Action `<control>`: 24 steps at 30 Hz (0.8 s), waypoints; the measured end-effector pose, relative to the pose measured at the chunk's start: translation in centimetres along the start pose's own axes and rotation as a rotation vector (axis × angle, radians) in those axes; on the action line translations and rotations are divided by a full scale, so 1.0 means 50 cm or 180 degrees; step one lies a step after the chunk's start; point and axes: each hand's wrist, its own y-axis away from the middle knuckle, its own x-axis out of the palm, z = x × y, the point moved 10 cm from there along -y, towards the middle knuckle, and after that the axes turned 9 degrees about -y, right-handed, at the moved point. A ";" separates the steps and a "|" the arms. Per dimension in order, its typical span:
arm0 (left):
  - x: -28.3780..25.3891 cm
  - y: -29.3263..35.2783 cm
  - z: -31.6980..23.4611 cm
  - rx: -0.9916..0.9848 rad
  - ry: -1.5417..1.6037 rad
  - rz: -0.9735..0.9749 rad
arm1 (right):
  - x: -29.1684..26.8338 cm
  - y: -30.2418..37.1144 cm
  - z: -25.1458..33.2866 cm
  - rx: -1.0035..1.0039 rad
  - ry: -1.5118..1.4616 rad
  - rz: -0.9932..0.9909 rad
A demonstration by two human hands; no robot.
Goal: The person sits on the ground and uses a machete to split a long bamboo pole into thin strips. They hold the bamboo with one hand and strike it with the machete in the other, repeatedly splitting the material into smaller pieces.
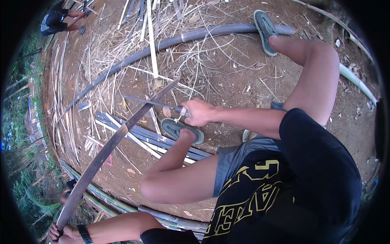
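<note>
My left hand (67,234), at the lower left, is closed round the near end of a long, dark split bamboo strip (95,164). The strip slants up and away to the middle of the view, with a pale node partway along it. My right hand (198,112) grips the handle of a long-bladed knife (138,99). Its thin blade points left and meets or crosses the strip near the far end; whether it has cut in, I cannot tell. My sandalled foot (183,131) is just below the right hand.
A long bamboo pole (174,40) curves across the ground under my other sandal (266,32). Dark split strips (150,138) lie beside my near foot. Thin shavings (109,49) litter the far ground. Green poles (105,197) lie at lower left. A person (57,20) works at far left.
</note>
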 end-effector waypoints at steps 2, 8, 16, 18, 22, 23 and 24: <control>-0.027 -0.058 0.023 -0.0247 0.0286 0.0275 | -0.008 0.015 0.059 -0.0418 -0.0042 -0.0026; -0.021 -0.041 0.042 -0.0099 0.0458 0.0312 | -0.047 -0.024 -0.056 0.0373 0.0168 0.0064; -0.003 -0.057 0.015 -0.0215 0.0607 0.0330 | 0.033 0.017 0.175 -0.1133 0.0585 0.0072; 0.020 -0.066 0.028 -0.0178 0.0453 0.0299 | -0.022 -0.013 0.064 -0.0638 0.0186 -0.0157; 0.001 -0.050 0.043 -0.0207 0.0482 0.0304 | -0.047 -0.070 -0.122 0.0367 0.1297 0.0223; -0.017 -0.053 0.030 -0.0186 0.0499 0.0265 | -0.038 -0.062 -0.089 0.0608 0.0922 0.0286; -0.030 -0.052 0.024 -0.0179 0.0468 0.0231 | -0.009 -0.040 -0.050 0.0891 0.0501 0.0377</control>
